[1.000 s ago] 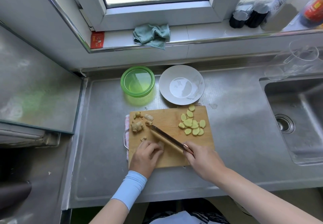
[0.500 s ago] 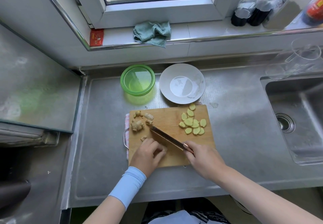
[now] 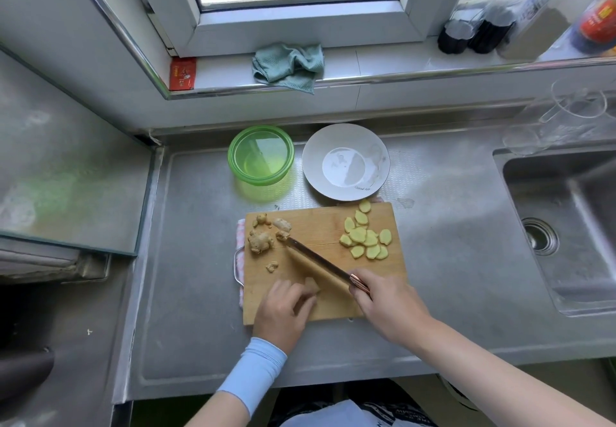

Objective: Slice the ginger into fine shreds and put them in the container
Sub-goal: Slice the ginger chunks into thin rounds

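A wooden cutting board (image 3: 320, 223) lies on the steel counter. My left hand (image 3: 283, 313) pins a small ginger piece (image 3: 311, 285) at the board's near edge. My right hand (image 3: 388, 303) grips a knife (image 3: 316, 261) whose blade runs diagonally just right of that piece, tip toward the upper left. Unpeeled ginger chunks (image 3: 261, 241) lie at the board's far left. A pile of yellow ginger slices (image 3: 366, 238) sits at the far right. Behind the board stand a green plastic container (image 3: 260, 156) and a white plate (image 3: 345, 161), both holding nothing I can see.
A sink (image 3: 566, 223) is set into the counter on the right, with clear glassware (image 3: 560, 116) behind it. A green cloth (image 3: 288, 64), a red packet and dark bottles (image 3: 473, 34) sit on the window ledge. A glass-topped surface (image 3: 66, 173) lies to the left.
The knife blade has shifted slightly against the ginger piece under my left hand, whose fingers have moved a little. Everything else on the board stays in place.
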Tool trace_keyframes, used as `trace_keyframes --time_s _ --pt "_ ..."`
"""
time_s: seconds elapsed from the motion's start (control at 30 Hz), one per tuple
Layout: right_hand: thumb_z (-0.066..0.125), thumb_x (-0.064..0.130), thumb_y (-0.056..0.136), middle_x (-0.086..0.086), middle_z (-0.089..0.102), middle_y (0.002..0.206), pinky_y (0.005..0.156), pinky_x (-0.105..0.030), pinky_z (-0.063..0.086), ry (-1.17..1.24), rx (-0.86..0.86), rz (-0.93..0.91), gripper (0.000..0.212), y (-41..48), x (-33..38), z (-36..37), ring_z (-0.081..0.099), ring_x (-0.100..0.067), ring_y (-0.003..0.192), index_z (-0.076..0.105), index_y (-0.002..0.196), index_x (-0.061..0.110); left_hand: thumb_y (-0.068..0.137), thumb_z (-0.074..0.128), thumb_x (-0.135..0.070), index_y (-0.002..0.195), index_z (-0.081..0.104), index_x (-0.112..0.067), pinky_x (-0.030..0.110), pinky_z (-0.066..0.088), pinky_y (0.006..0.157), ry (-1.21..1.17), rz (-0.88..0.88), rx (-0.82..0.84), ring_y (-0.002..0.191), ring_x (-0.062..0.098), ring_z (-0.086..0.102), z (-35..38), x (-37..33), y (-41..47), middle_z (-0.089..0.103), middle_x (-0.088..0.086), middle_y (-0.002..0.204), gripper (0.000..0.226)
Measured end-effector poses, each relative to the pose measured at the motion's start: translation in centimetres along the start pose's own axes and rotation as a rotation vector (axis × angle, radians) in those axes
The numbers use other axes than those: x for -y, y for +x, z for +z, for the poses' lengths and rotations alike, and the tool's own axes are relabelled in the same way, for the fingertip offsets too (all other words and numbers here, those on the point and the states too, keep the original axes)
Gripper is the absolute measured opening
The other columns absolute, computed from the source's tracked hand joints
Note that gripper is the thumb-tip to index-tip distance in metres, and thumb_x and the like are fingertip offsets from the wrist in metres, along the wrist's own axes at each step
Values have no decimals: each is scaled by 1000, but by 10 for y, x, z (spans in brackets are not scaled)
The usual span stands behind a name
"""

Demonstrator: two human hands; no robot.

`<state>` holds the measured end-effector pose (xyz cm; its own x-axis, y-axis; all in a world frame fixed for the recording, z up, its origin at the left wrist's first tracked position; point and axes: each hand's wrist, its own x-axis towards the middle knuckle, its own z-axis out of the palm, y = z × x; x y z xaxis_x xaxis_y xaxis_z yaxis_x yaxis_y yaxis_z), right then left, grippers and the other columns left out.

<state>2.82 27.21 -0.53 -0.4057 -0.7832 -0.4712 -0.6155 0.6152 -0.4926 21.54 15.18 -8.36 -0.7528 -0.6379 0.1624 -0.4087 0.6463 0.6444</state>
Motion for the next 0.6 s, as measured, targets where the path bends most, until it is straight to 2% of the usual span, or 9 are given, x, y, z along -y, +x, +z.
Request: trace_keyframes --time_s 0.1,0.2,0.37,0.47,0.53,0.6 --pt "43 43 100 7 67 87 75 -39 50 -13 5 -16 21 -1 1 3 61 -26 87 51 120 41 82 78 -15 78 68 -9 24 47 69 -6 8 -45 80 17 53 4 -3 -1 57 1 86 12" --pt "42 42 101 6 67 88 75 -39 50 -33 0 -25 21 -2 1 7 61 -27 87 50 120 40 84 77 -8 80 69 -4 26 52 69 18 145 -19 84 18 57 2 7 1 60 5 92 10" --pt "42 40 101 5 69 92 73 -38 49 -78 8 -51 26 -3 4 11 63 -26 89 48 126 44 92 69 -8 94 72 -4 33 53 67 51 317 50 85 23 61 3 16 6 63 6 96 5" --pt "42 38 101 4 71 96 72 -37 47 -97 28 -75 30 -5 8 13 64 -27 92 46 130 43 92 60 3 104 70 -3 36 55 66 94 399 81 86 27 62 6 17 6 62 10 101 16" --pt "41 38 101 4 72 99 73 -36 46 -114 29 -77 32 -4 9 11 64 -28 95 45 133 43 101 45 -2 103 70 -3 36 54 67 116 412 55 84 27 61 7 17 7 62 10 100 25" --pt "41 37 102 3 72 102 72 -36 43 -128 36 -85 34 -5 11 10 63 -28 97 45 135 43 103 43 -4 99 70 -3 35 53 67 139 414 19 81 27 59 7 15 8 62 10 97 28"
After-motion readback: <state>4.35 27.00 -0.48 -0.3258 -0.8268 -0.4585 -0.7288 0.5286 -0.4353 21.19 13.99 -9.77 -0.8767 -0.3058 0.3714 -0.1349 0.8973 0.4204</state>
